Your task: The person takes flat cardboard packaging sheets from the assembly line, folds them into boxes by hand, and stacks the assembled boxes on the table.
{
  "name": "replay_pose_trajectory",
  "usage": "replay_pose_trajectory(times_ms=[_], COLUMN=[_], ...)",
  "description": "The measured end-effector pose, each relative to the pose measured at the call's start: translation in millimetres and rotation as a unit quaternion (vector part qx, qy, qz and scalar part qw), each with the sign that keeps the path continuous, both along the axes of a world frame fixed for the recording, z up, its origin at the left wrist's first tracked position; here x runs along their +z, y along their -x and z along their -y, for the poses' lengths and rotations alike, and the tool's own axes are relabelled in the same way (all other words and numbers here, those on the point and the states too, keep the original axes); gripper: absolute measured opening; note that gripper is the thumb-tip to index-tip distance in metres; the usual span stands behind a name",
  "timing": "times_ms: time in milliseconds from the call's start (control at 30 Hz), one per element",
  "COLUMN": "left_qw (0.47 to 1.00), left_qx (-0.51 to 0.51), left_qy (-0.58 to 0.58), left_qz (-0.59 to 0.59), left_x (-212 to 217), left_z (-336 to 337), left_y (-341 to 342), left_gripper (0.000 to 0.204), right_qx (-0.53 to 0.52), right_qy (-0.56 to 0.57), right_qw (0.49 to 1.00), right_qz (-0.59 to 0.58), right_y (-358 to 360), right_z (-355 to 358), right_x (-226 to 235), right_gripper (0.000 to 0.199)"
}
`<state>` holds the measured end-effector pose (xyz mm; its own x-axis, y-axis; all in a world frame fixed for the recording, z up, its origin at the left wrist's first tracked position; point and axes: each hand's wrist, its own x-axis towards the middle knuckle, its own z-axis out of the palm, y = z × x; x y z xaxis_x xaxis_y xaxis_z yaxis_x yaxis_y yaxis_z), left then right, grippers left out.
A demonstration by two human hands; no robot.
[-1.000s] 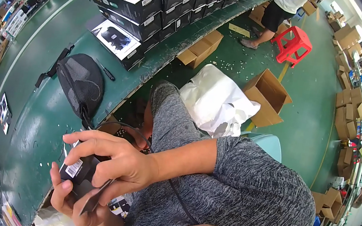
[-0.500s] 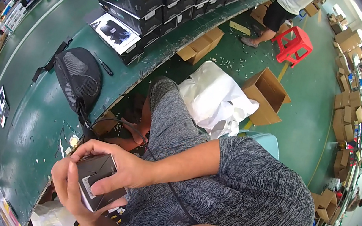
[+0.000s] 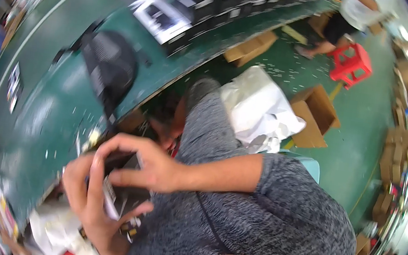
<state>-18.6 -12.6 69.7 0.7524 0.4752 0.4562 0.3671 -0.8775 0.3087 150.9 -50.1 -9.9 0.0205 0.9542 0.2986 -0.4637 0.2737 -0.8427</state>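
Between my two hands is a small dark box [image 3: 132, 197] with a white side edge, blurred by motion. My left hand [image 3: 87, 197] wraps its far left side with bent fingers. My right hand [image 3: 149, 167] arches over the top, its index finger meeting the left fingers and its thumb lying across the box. Much of the box is hidden behind the fingers, and I cannot tell whether its lid is raised. Just beyond the hands, a black mesh bag [image 3: 108, 67] with a strap lies on the green table [image 3: 50, 111].
Black boxes [image 3: 253, 1] stand stacked at the table's far end, a white-topped box [image 3: 159, 19] before them. On the floor are a white plastic bag [image 3: 257, 103], an open carton [image 3: 315, 117] and a red stool [image 3: 351, 64], with a person [image 3: 355, 16] beside it.
The whole view has shifted, so the table and floor things appear further right. My right thumb has moved off the label on the box's face, and the fingers arch higher.
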Motion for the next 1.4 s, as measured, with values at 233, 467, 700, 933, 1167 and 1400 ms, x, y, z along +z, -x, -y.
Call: replay_pose_trajectory(times_ms=[233, 467, 700, 933, 1167, 1400], left_qw=[0.985, 0.988, 0.995, 0.999, 0.992, 0.925], left_qx=[-0.015, -0.007, -0.020, -0.036, -0.052, -0.228], left_qy=[0.114, 0.096, 0.041, -0.015, -0.095, -0.278], left_qz=[0.126, 0.121, 0.087, -0.017, 0.057, -0.122], left_x=[-13, -13, -4, 13, 38, 64], left_z=[-30, -29, -33, -22, -38, -160], left_y=[-7, -18, -41, -68, -110, -220], left_gripper=[0.116, 0.125, 0.117, 0.102, 0.097, 0.100], right_qx=[0.120, 0.104, 0.057, 0.017, -0.079, -0.284], right_qy=[0.069, 0.075, 0.054, -0.015, -0.066, 0.008], right_qw=[0.980, 0.978, 0.985, 0.986, 0.976, 0.927], right_qz=[-0.143, -0.163, -0.151, -0.166, -0.195, 0.244], right_y=[-8, -17, -35, -60, -86, -151], right_z=[-2, 1, -4, -2, 7, 4], right_x=[9, -6, -5, -18, -16, -161], right_gripper=[0.055, 0.052, 0.038, 0.025, 0.041, 0.039])
